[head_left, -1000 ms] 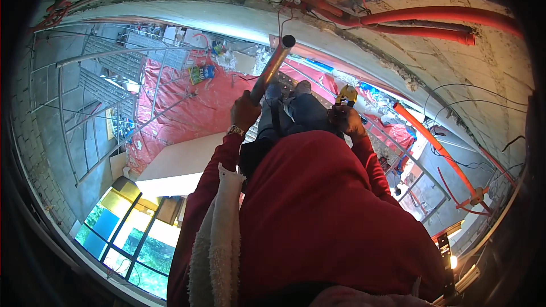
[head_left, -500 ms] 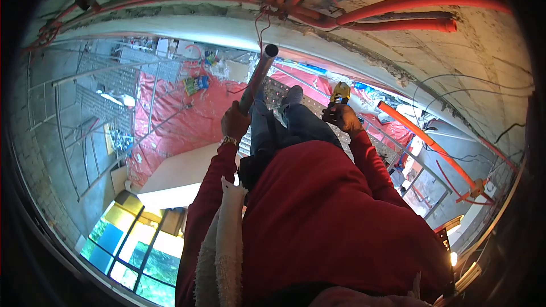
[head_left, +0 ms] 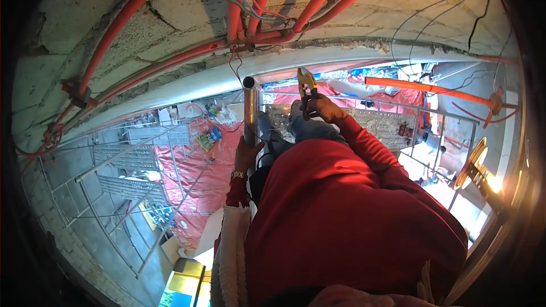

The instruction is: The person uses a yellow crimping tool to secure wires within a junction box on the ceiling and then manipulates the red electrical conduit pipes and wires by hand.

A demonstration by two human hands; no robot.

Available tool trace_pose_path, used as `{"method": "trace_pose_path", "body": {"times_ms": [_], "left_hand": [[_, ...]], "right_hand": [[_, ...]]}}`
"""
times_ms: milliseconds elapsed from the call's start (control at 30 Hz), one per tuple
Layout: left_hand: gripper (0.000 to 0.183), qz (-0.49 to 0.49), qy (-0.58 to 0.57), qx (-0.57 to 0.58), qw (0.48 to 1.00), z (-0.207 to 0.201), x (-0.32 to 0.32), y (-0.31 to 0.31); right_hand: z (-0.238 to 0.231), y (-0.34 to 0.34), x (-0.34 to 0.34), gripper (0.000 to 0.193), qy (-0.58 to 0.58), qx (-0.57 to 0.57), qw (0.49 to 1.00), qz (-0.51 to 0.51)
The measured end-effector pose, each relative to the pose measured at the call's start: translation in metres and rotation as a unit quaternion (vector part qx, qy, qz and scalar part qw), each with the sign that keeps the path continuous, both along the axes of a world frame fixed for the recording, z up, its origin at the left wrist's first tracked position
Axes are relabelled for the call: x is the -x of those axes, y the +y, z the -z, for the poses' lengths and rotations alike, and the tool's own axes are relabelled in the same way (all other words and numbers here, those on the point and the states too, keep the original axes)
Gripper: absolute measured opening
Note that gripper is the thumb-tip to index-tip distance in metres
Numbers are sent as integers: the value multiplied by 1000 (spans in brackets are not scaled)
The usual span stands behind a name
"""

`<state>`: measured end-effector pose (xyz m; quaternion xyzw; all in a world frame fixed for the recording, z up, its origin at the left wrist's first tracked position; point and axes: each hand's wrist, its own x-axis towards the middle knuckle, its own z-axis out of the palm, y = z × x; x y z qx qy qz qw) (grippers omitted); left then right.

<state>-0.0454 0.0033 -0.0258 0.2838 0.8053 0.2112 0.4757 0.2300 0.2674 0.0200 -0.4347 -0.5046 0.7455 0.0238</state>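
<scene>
My left hand (head_left: pixel 245 154) is wrapped round an upright metal tube (head_left: pixel 251 112), whose open round end points away from me. My right hand (head_left: pixel 326 109) grips a pair of pliers (head_left: pixel 307 84) with black and yellow handles, jaws pointing up and away. The pliers are held apart from the tube, to its right. Thin red wires (head_left: pixel 236 69) hang from the orange conduits (head_left: pixel 263 37) and run down beside the tube's end.
Orange conduits fan out over the rough ceiling (head_left: pixel 187 14). A loose orange pipe (head_left: pixel 426 86) crosses at right. Perforated metal planks (head_left: pixel 375 122) and scaffold bars surround me; a red sheet (head_left: pixel 190 179) lies below at left. A lit lamp (head_left: pixel 495 184) stands at far right.
The view has turned, showing more ceiling. The tube has gone from slanted to nearly upright, with my left hand still round it. The pliers have come up and nearer the tube.
</scene>
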Motion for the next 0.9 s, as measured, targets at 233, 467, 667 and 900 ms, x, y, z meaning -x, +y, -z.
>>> {"method": "trace_pose_path", "body": {"times_ms": [233,467,667,900], "left_hand": [[101,217,-57,124,967,28,33,8],[58,353,83,41,931,-4,43,14],[46,485,121,37,865,0,69,24],[45,490,141,41,859,-79,66,61]], "right_hand": [[-20,3,49,36,13,22,1000,15],[-12,-8,49,29,11,-34,999,25],[-1,-28,18,25,-12,-57,998,33],[19,-47,-25,32,-120,-12,987,104]]}}
